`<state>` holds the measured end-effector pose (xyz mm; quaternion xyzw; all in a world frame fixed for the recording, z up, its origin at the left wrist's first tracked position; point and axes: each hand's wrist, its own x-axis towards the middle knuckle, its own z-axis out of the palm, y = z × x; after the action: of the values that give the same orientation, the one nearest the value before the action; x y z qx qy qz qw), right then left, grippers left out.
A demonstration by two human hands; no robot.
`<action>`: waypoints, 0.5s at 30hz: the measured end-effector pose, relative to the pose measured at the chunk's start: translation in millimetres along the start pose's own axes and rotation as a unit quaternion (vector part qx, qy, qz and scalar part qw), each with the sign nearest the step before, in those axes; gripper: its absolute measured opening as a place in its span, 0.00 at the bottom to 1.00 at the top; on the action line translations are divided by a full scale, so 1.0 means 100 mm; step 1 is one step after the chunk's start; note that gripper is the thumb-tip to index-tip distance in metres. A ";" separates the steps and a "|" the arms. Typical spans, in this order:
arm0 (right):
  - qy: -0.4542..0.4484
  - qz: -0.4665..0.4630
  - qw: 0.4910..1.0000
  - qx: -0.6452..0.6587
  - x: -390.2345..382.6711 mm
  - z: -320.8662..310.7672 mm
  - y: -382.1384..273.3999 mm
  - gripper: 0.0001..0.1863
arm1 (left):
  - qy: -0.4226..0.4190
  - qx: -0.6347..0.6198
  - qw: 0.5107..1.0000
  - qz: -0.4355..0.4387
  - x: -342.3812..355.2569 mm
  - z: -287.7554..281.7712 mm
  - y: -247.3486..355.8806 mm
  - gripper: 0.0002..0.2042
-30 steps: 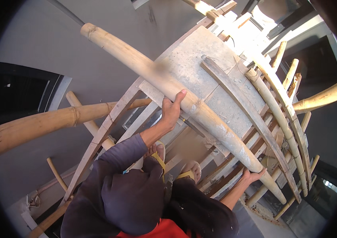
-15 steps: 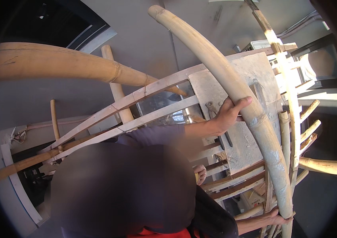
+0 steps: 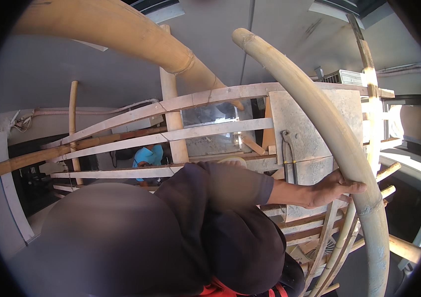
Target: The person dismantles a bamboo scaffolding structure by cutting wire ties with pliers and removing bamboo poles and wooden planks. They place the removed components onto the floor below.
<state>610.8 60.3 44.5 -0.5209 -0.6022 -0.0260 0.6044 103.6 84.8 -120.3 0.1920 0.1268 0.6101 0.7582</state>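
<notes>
A thick, pale bamboo pole [image 3: 314,104] slants across the right half of the head view, from its cut end at the top to the lower edge. My left hand [image 3: 332,192] is closed around it just above a joint, thumb lying across the front and fingers partly hidden behind. The left arm reaches over from a dark sleeve. Out of sight past the lower edge is my right hand. Close to the left wrist, long-handled pincers [image 3: 288,153] rest on a worn grey board [image 3: 342,109], which the pole passes over.
Long wooden slats [image 3: 220,129] run left from the board, with gaps opening to a lower level. Down there is a person in a light blue top [image 3: 153,155]. A large bamboo pole [image 3: 111,29] crosses the upper left. An upright timber [image 3: 373,109] stands at the right.
The bamboo pole has shifted right and down, my left hand keeping its grip near the same joint. My right hand, earlier at the pole's lower part, has left the view. The view has turned somewhat.
</notes>
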 end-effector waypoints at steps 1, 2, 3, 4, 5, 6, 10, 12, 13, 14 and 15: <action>0.032 0.064 0.996 0.057 -0.32 0.47 -0.58 0.27 | -0.025 -0.011 0.999 -0.016 0.03 0.02 -0.03 0.31; 0.036 0.103 0.991 0.076 -0.56 0.78 -0.79 0.27 | -0.032 -0.004 0.999 -0.030 -0.01 0.05 0.01 0.32; 0.029 0.124 0.988 0.087 -0.68 0.97 -0.88 0.27 | -0.037 0.001 0.998 -0.042 -0.04 0.05 0.01 0.33; 0.026 0.134 0.987 0.083 -0.80 1.09 -0.98 0.27 | -0.054 0.000 0.997 -0.051 -0.01 0.05 -0.05 0.31; 0.020 0.147 0.986 0.081 -0.90 1.20 -1.06 0.27 | -0.066 0.003 0.996 -0.060 0.00 0.06 -0.11 0.30; 0.007 0.168 0.981 0.094 -1.03 1.39 -1.10 0.27 | -0.063 0.016 0.996 -0.065 -0.07 0.05 -0.09 0.28; -0.030 0.195 0.974 0.113 -1.28 1.75 -1.30 0.27 | -0.117 0.018 0.991 -0.069 -0.16 0.02 -0.18 0.21; -0.045 0.204 0.971 0.120 -1.34 1.85 -1.35 0.27 | -0.135 0.026 0.987 -0.080 -0.23 0.02 -0.19 0.19; -0.052 0.206 0.969 0.127 -1.35 1.89 -1.38 0.27 | -0.142 0.033 0.985 -0.090 -0.26 0.02 -0.20 0.19; -0.057 0.209 0.968 0.126 -1.40 1.97 -1.42 0.27 | -0.129 0.020 0.987 -0.098 -0.29 0.06 -0.17 0.17; -0.061 0.209 0.967 0.129 -1.41 2.00 -1.43 0.27 | -0.149 0.028 0.983 -0.100 -0.31 0.06 -0.17 0.17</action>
<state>337.4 42.9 -30.1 -0.5533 -0.5141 0.2110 0.6206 114.6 51.1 -123.6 0.2881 0.0477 0.4923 0.8200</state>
